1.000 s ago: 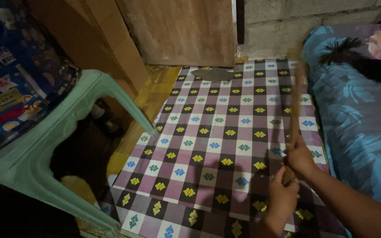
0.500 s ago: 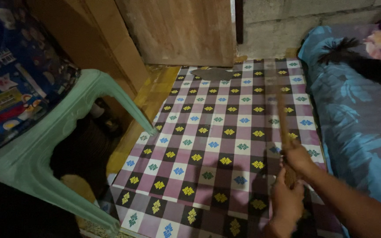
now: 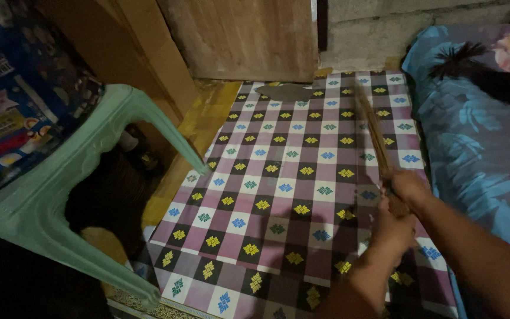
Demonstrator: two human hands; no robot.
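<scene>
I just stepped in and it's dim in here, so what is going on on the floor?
A person grips a bundle of thin sticks, a stick broom, in both hands: the right hand higher on the handle end, the left hand just below it. The bristles slant up and away over a checked floor mat in purple, white and black. A pale green plastic chair stands to the left, and blue patterned bedding lies along the right.

Glossy checked vinyl floor mat (image 3: 278, 195) — smooth plastic chair (image 3: 60, 201), rough wooden board (image 3: 243, 35), soft cloth bedding (image 3: 473, 147).
</scene>
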